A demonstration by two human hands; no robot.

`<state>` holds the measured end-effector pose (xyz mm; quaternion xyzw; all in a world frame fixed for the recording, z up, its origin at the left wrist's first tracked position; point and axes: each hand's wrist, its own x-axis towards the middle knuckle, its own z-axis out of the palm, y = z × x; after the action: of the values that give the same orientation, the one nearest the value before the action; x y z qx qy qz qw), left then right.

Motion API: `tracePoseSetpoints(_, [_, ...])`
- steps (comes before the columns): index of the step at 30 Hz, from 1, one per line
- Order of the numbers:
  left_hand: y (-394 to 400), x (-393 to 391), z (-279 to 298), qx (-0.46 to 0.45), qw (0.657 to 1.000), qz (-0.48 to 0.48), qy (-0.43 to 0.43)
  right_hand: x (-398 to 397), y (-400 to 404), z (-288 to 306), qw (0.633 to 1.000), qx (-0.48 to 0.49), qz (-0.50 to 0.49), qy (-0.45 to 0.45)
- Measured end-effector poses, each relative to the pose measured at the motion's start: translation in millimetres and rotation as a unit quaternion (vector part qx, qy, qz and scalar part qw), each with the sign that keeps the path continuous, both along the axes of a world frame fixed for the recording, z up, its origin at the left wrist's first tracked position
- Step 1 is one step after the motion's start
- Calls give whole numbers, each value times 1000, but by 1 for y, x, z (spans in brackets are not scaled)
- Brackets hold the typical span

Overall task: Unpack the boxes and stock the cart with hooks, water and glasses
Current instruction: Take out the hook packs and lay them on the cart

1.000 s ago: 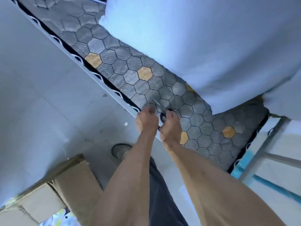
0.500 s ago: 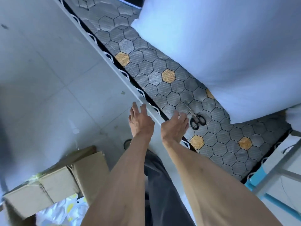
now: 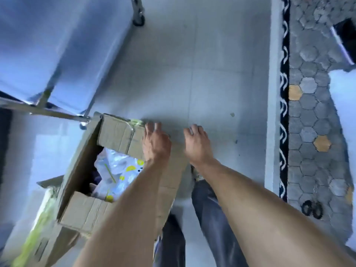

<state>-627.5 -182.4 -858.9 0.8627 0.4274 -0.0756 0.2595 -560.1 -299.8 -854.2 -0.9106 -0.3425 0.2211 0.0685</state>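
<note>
Both hands reach down over the open cardboard box (image 3: 107, 170) on the tiled floor (image 3: 202, 64). The left hand (image 3: 156, 145) hangs above the box's far flap, fingers straight and loose, gripping nothing. The right hand (image 3: 196, 145) is just beside it over the bare floor, fingers relaxed, empty too. Inside the box sits a white plastic bag (image 3: 117, 170) with yellow spots. The metal cart (image 3: 57, 54) stands just behind the box. Scissors (image 3: 313, 209) lie on the patterned mattress (image 3: 312, 116) at right.

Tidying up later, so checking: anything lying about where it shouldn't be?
Yes: the black-handled scissors lie loose on the hexagon-patterned mat, away from the open cardboard box and both hands, where they could be stepped on.
</note>
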Motion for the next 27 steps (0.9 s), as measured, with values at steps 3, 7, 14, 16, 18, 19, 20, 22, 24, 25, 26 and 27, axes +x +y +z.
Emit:
tracePoseSetpoints(3, [57,-69,-5,13,995,87,52,-37,64,-5,984,-10,180,17])
tracePoseSetpoints(7, [101,-165,-31,-32,972,178,152,-105,144,-20,889,-77,450,21])
tracePoseSetpoints(14, [84,-270,-74,-160,928,253,221,-205,180,-57,907,-199,350,118])
tracePoseSetpoints(16, [71,-279,-85,-136,942,183,249,-212,168,-68,882,-230,396,109])
tracePoseSetpoints(18, [61,-277,-93,-74,950,65,295,-212,151,-77,861,-250,436,73])
tracePoseSetpoints(19, [58,-273,-91,-38,945,-1,325,-211,143,-80,859,-252,443,48])
tracePoseSetpoints(20, [57,-269,-88,-16,933,-51,355,-209,137,-81,864,-251,436,22])
tracePoseSetpoints(22, [63,-266,-80,-17,915,-74,396,-201,134,-80,882,-248,400,-22])
tracePoseSetpoints(24, [75,-273,-70,-35,912,-33,407,-194,136,-78,895,-243,370,-52])
tracePoseSetpoints(25, [81,-280,-64,-45,916,2,399,-194,138,-77,901,-238,358,-60])
tracePoseSetpoints(26, [87,-289,-58,-53,919,46,388,-197,139,-74,907,-233,344,-63])
tracePoseSetpoints(27, [91,-300,-54,-53,920,95,376,-204,138,-71,915,-229,326,-66])
